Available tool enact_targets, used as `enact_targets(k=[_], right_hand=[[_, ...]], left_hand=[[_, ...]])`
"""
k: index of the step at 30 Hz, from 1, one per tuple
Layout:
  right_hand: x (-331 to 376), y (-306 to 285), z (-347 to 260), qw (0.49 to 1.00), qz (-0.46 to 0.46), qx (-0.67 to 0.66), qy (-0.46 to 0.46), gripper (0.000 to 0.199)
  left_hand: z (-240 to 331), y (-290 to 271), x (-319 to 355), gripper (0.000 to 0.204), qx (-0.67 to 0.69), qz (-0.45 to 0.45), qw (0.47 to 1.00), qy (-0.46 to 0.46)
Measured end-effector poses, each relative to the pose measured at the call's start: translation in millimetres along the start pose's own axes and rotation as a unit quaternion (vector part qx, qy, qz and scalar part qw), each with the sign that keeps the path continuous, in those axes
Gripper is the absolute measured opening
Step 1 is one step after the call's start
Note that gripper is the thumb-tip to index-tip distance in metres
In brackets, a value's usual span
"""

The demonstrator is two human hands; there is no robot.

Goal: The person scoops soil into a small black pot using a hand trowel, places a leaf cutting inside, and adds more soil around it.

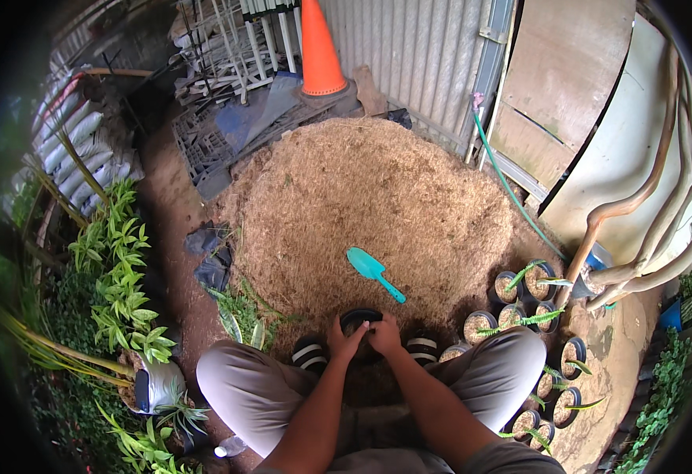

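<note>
Between my feet, at the near edge of the heap, stands a small black plant pot (pixel 359 316). My left hand (pixel 346 338) grips its left side, and my right hand (pixel 384 334) is closed on its right side, the thumbs nearly meeting at the near rim. The pot's lower part is hidden by my hands. Just beyond it a turquoise hand trowel (pixel 373 270) lies on the big heap of light brown, chaff-like material (pixel 377 189), blade pointing away to the left and handle towards me.
Several black pots with small green plants (pixel 511 316) stand at my right. Leafy plants (pixel 125 268) line the left side. Behind the heap are an orange cone (pixel 320 55), black plastic pallets (pixel 204 154) and a corrugated wall (pixel 409 63). A green hose (pixel 504 174) runs down the right.
</note>
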State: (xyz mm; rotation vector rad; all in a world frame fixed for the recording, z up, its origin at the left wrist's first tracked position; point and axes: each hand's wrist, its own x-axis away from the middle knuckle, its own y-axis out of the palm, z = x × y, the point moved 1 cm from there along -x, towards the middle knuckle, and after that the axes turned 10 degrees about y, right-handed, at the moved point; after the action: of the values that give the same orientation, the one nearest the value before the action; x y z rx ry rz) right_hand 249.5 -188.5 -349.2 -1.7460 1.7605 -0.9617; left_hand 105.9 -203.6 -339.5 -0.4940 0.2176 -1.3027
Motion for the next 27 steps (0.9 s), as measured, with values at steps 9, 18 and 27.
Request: enact_targets(k=[9,18,27], right_hand=[[3,-3,-5,0.992,0.019,0.094,-0.079,0.018],[-28,-39,-22,0.999,0.025,-0.029,0.007,0.036],[-19,14,5,0.978,-0.169,0.022,0.120,0.043]], left_hand=[[4,0,-4,0.107,0.047,-0.011,0.998,-0.036],[-7,-1,-4,0.105,0.072,-0.010,0.997,-0.029],[-3,3,-4,0.101,0.053,0.017,0.998,-0.022]])
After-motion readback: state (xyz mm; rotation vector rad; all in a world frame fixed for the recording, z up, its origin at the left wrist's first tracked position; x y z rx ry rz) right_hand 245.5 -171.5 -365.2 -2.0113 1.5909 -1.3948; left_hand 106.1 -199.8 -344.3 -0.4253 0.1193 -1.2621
